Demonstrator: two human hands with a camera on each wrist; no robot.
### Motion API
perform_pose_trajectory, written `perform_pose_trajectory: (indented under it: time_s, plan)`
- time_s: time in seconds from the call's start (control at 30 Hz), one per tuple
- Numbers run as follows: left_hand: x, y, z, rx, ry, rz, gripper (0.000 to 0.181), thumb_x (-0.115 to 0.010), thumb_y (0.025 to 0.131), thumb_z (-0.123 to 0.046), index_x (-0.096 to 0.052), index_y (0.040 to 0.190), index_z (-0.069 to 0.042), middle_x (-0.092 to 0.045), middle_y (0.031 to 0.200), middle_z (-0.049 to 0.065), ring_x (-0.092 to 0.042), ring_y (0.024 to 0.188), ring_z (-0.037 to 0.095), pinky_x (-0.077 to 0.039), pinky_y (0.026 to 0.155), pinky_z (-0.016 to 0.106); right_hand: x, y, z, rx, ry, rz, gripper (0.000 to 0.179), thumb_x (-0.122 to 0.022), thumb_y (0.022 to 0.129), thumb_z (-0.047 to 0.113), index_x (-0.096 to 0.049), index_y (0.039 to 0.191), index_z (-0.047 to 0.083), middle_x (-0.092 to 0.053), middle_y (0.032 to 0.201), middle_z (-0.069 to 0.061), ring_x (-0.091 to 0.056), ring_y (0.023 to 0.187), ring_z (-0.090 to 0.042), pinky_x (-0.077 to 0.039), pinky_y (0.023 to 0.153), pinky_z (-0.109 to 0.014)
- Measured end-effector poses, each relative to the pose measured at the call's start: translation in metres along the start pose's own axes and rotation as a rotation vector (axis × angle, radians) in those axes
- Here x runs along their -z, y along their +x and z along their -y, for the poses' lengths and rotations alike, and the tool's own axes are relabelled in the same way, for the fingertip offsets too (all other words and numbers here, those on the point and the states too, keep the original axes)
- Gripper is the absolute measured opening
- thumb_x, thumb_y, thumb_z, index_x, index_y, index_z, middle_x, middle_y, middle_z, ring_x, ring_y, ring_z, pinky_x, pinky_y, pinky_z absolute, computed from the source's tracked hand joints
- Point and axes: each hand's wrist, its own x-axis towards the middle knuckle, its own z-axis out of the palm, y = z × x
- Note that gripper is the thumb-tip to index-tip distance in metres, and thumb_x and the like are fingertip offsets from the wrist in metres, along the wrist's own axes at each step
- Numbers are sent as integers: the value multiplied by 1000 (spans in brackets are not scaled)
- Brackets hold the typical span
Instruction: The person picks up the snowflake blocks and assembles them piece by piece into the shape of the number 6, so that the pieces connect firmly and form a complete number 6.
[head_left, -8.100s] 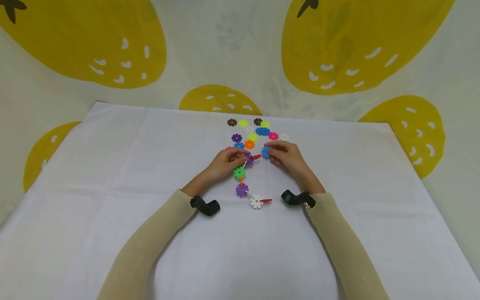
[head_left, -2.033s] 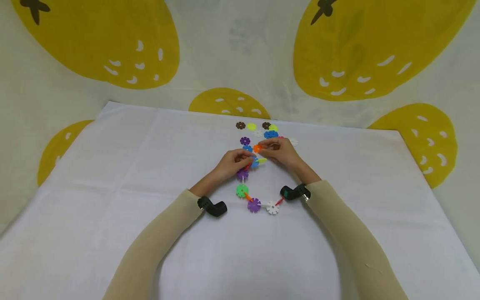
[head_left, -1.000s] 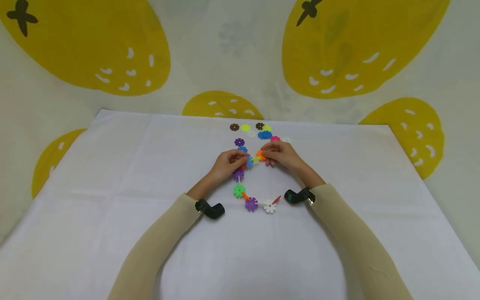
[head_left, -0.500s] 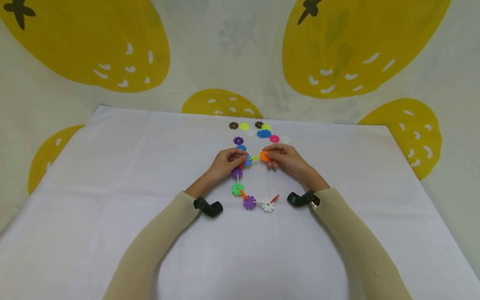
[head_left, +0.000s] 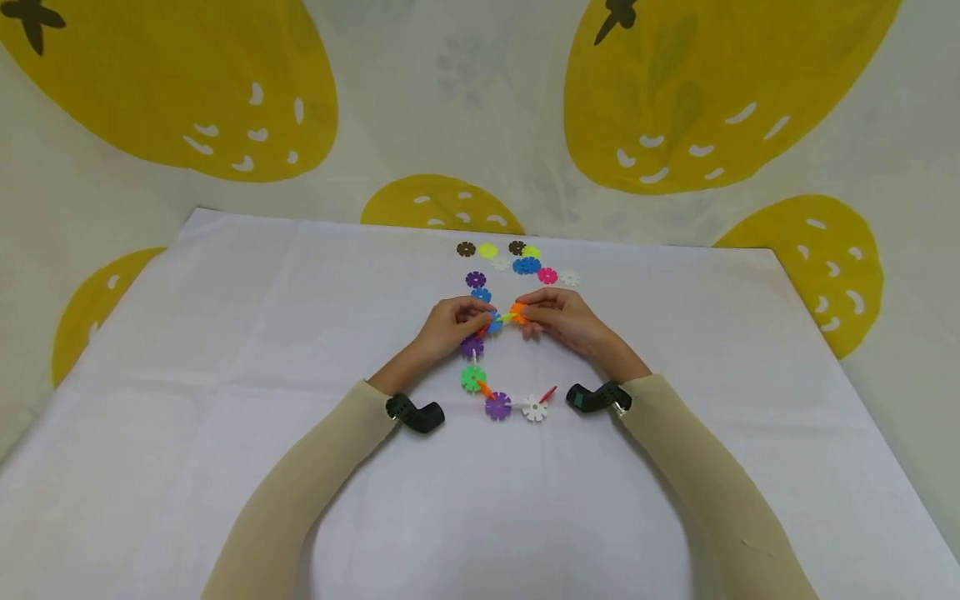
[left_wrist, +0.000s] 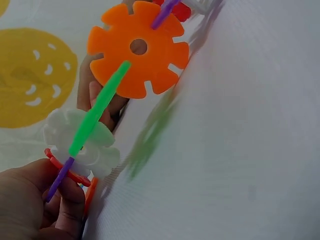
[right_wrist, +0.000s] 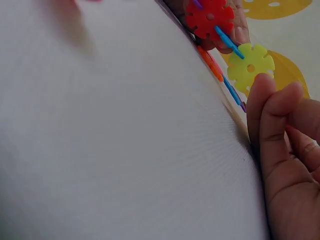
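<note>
Slotted plastic discs are joined at right angles into a curved chain. My left hand (head_left: 450, 327) pinches its far end at a blue disc (head_left: 494, 323), beside a red disc (right_wrist: 210, 19). A yellow disc (right_wrist: 250, 62) stands out from the blue one. Between thumb and fingers, my right hand (head_left: 568, 321) pinches an orange disc (head_left: 518, 313), its edge right at the yellow disc. From the left hand the chain runs toward the person through purple (head_left: 472, 347), green (head_left: 473, 379), another purple (head_left: 498, 407) and white (head_left: 535, 408) discs to a red one (head_left: 548, 395).
Several loose discs lie beyond the hands on the white-covered table (head_left: 420, 517), among them brown (head_left: 466, 249), blue (head_left: 527, 266), pink (head_left: 547, 276) and dark purple (head_left: 476, 280) ones. A patterned cloth (head_left: 480, 125) hangs behind the table.
Earlier my right hand held the blue disc, now on the chain with the yellow one. It took the orange disc from the table and has just moved left, bringing it against the yellow disc.
</note>
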Motion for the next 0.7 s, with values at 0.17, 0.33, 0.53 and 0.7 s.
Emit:
perform_pose_trajectory:
  time_s: [0.17, 0.33, 0.53, 0.7]
  plan:
    - [-3, -2, -4, 6, -28, -31, 23, -64, 96, -15, -69, 112, 2, -70, 96, 15, -57, 72, 8, -46, 64, 19, -8, 0, 0, 14, -30, -17, 27, -54, 97, -4, -53, 121, -16, -70, 88, -5, -65, 64, -14, -53, 62, -20]
    - [-5, -3, -6, 12, -57, 0, 25, -62, 97, -16, -65, 113, 3, -68, 101, 17, -60, 79, 13, -47, 69, 20, -14, -1, -1, -21, -114, 50, 33, -55, 97, 1, -54, 127, -13, -69, 90, -7, -63, 66, -12, -53, 65, -21]
    - [-5, -4, -7, 17, -79, 14, 27, -64, 95, -15, -60, 114, 4, -66, 105, 19, -63, 88, 21, -50, 81, 24, -18, -2, -2, -22, -134, 100, 33, -55, 97, 0, -55, 128, -11, -70, 93, -6, -61, 67, -11, -52, 66, -20]
    - [-4, -2, -5, 8, -89, 31, 27, -66, 93, -13, -61, 113, 4, -68, 104, 19, -64, 89, 21, -52, 82, 26, -16, -1, -2, 4, -150, 123, 29, -58, 96, 2, -60, 124, -7, -70, 87, -7, -63, 68, -13, -53, 66, -23]
